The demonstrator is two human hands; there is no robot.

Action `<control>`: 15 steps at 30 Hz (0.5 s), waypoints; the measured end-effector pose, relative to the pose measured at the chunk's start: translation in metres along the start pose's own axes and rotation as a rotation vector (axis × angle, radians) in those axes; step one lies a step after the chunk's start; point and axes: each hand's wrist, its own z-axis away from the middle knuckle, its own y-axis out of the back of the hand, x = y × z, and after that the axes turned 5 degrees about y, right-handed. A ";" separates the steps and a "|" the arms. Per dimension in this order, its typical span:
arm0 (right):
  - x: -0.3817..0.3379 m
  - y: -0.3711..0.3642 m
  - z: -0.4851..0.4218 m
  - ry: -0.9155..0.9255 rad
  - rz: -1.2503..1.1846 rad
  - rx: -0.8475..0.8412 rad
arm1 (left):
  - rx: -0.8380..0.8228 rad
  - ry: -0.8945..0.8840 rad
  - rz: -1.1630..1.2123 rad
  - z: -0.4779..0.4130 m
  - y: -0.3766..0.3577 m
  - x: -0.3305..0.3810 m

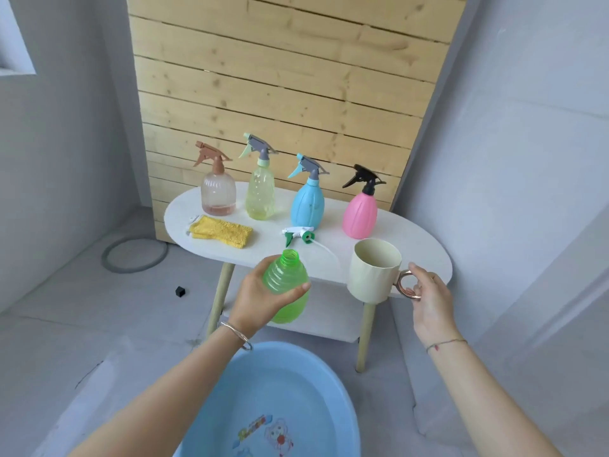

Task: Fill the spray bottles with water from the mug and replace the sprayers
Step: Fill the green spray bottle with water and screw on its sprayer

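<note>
Green ribbed plastic bottle [286,288] uncapped in left grip [260,298], cream glossy mug [374,270] pinched by copper ring handle in right grip [428,298], near oval white table [425,255].

Soft, even daylight is filling the room I am looking down into, and nothing is throwing a hard shadow. The white oval table top [412,239] is washing out almost to plain white. The translucent green plastic bottle [286,285] is glowing as light is passing through it. The pale blue plastic basin [230,384] near my arms is looking soft and slightly blurred. The wide lens is bending the pale wooden plank wall [290,77] and leaning the grey walls outward at the edges. The whole picture is looking slightly smeared.
</note>
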 end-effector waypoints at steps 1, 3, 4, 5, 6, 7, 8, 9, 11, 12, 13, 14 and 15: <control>0.000 0.000 -0.008 -0.008 0.009 0.020 | -0.002 -0.004 0.016 -0.005 -0.003 0.006; -0.004 -0.001 -0.028 -0.035 0.005 0.049 | -0.001 -0.017 0.033 -0.021 -0.013 0.021; -0.004 0.000 -0.036 -0.050 0.003 0.059 | 0.000 -0.012 0.039 -0.027 -0.019 0.025; -0.004 0.000 -0.044 -0.066 0.008 0.070 | 0.001 -0.004 0.051 -0.034 -0.023 0.028; -0.004 0.000 -0.054 -0.078 0.008 0.080 | 0.001 -0.008 0.060 -0.042 -0.030 0.032; -0.004 0.001 -0.062 -0.092 0.008 0.088 | 0.002 -0.007 0.070 -0.047 -0.036 0.036; -0.002 0.001 -0.070 -0.102 0.009 0.099 | 0.001 -0.005 0.076 -0.052 -0.041 0.039; -0.001 0.001 -0.077 -0.109 0.008 0.114 | -0.004 -0.005 0.085 -0.057 -0.046 0.041; 0.006 0.003 -0.090 -0.125 0.012 0.138 | -0.003 0.006 0.098 -0.065 -0.056 0.041; 0.009 0.004 -0.097 -0.135 0.013 0.149 | 0.004 0.011 0.100 -0.071 -0.060 0.041; 0.013 0.006 -0.101 -0.146 0.019 0.156 | 0.011 0.018 0.103 -0.074 -0.063 0.039; 0.017 0.007 -0.107 -0.153 0.022 0.160 | 0.016 0.022 0.102 -0.079 -0.067 0.039; 0.020 0.008 -0.111 -0.159 0.024 0.158 | 0.020 0.026 0.099 -0.082 -0.070 0.038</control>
